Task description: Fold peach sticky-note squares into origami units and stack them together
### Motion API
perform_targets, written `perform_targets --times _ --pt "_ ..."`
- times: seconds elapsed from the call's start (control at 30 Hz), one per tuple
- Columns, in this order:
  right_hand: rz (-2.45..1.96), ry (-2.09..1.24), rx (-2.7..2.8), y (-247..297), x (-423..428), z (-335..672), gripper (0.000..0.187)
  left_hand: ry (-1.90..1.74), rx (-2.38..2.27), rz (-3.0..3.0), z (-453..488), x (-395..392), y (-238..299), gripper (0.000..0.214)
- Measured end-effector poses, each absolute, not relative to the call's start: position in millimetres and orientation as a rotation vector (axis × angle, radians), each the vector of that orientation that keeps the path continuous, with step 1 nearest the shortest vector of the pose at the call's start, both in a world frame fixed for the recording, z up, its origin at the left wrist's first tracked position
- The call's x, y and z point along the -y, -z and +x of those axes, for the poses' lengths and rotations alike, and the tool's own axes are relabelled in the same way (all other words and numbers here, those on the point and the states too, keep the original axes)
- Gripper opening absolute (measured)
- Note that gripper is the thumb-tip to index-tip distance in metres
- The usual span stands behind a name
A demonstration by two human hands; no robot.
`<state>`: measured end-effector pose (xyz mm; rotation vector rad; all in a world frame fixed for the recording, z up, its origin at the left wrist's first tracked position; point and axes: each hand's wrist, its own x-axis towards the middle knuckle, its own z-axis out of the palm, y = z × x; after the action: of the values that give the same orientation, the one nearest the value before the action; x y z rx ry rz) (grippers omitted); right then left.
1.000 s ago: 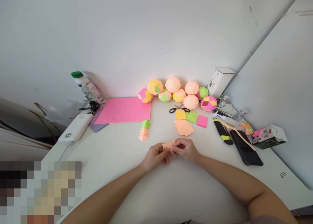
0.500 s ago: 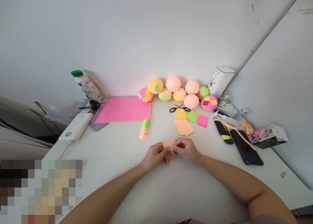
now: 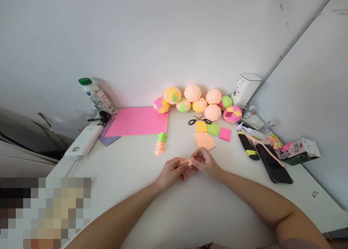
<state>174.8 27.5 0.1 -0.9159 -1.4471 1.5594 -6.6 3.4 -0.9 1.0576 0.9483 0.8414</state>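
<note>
Both my hands meet over the white table (image 3: pixel 130 176), pinching one small folded orange paper (image 3: pixel 186 162) between them. My left hand (image 3: pixel 173 173) grips its left end with curled fingers. My right hand (image 3: pixel 203 161) pinches the right end between thumb and fingertips. The paper shows only as a thin edge. Just beyond my hands lies a loose pile of orange paper squares (image 3: pixel 204 140). To the left stands a short row of folded green and orange paper units (image 3: pixel 160 144).
Several paper polyhedron balls (image 3: pixel 199 100) line the wall, with scissors (image 3: pixel 196 120), yellow, green and pink note pads (image 3: pixel 224 133) before them. A pink sheet (image 3: pixel 138 121), power bank (image 3: pixel 84 141), keys and bottle (image 3: pixel 95 95) sit left. A phone (image 3: pixel 273 164), marker, carton (image 3: pixel 300 152) and white container (image 3: pixel 245 89) sit right.
The orange paper has turned from a flat strip to a thin edge. My right hand has shifted slightly up and away, its fingers repositioned on the paper.
</note>
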Motion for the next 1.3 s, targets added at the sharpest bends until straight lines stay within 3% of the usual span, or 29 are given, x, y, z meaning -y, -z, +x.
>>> perform_targets --times 0.9,1.3 --pt "-0.981 -1.557 1.664 -8.1 -25.2 176.0 0.028 -0.702 -1.024 1.142 -6.8 -2.4 -5.1 0.032" --pt "-0.942 -1.528 1.756 -1.4 -27.0 175.4 0.008 -0.705 -1.028 1.186 -5.6 1.7 -7.3 0.012"
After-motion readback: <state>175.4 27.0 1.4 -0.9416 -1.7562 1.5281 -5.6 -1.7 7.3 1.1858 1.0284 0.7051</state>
